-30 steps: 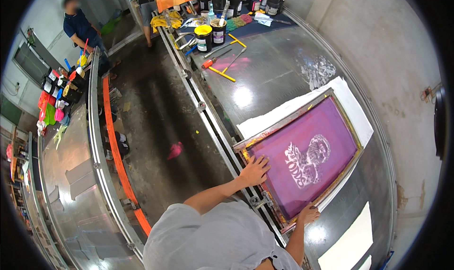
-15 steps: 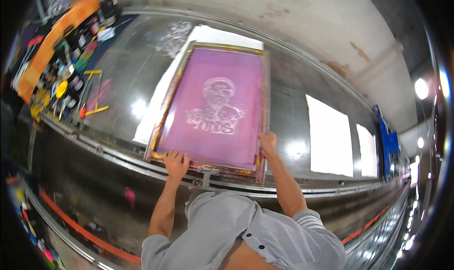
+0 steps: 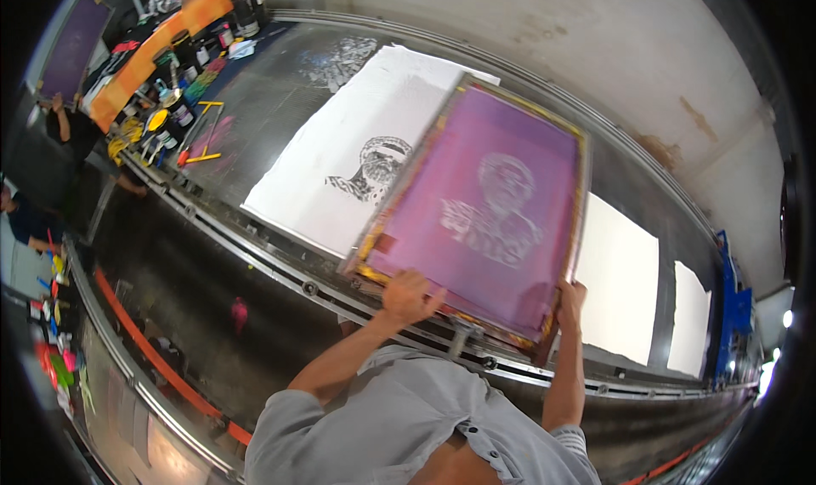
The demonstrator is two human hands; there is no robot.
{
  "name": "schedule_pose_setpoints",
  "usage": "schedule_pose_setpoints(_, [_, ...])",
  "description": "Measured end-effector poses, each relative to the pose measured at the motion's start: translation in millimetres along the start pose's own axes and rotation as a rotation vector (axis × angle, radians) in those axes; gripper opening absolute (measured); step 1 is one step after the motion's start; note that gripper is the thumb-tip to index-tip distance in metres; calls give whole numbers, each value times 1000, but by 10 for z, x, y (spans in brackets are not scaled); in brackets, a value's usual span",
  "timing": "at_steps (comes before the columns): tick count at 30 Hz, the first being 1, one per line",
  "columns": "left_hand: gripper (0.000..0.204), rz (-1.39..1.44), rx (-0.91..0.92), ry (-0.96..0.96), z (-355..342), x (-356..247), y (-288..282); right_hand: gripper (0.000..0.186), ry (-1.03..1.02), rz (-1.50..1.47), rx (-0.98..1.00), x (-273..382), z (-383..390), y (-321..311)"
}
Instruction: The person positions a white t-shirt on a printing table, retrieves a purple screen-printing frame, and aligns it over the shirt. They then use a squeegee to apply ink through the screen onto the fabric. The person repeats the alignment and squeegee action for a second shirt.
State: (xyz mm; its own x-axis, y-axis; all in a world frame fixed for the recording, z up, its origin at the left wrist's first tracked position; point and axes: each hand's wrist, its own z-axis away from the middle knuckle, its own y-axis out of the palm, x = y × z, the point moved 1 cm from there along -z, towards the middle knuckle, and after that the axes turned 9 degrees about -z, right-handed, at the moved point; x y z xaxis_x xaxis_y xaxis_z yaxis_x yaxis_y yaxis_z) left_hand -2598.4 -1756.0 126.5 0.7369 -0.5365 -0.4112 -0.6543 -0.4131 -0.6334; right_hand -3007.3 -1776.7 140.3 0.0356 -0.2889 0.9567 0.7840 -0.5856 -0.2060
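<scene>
A screen printing frame [image 3: 510, 136] with purple mesh and ink-stained edges is held tilted over the long dark table. A pale portrait design shows in its mesh. My left hand [image 3: 411, 298] is closed on the frame's near edge. At the right side, close to the near corner, my right hand [image 3: 572, 301] grips the frame, its fingers partly hidden. Left of the frame lies a white fabric panel [image 3: 297, 170] bearing a black printed portrait [image 3: 374, 170], whose right part the frame covers. Another white panel [image 3: 620, 281] lies to the right, partly behind the frame.
A smaller white panel [image 3: 688, 315] lies farther right, near a blue device [image 3: 735, 306]. Ink containers [image 3: 180, 107] and yellow-handled tools [image 3: 204, 132] crowd the left end. Metal rails [image 3: 255, 247] edge the table. At far left a person [image 3: 76, 128] handles another purple screen [image 3: 76, 47].
Both my hands have shifted the frame rightward off the left fabric panel, uncovering its black print. The view has turned, bringing people at the far left into sight.
</scene>
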Motion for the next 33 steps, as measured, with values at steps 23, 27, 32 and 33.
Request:
schedule_pose_setpoints(23, [54, 924, 1060, -10, 678, -2170, 2330, 50, 15, 247, 148, -390, -445, -1088])
schedule_pose_setpoints(27, [32, 999, 1095, -134, 675, -2021, 2210, 48, -44, 271, 150, -406, -530, -1012])
schedule_pose_setpoints(32, [31, 1022, 870, -228, 504, -1997, 1987, 46, -108, 300, 134, -432, -556, -948])
schedule_pose_setpoints(33, [31, 1028, 814, -222, 462, -2006, 1930, 45, -124, 310, 134, -443, -571, -930])
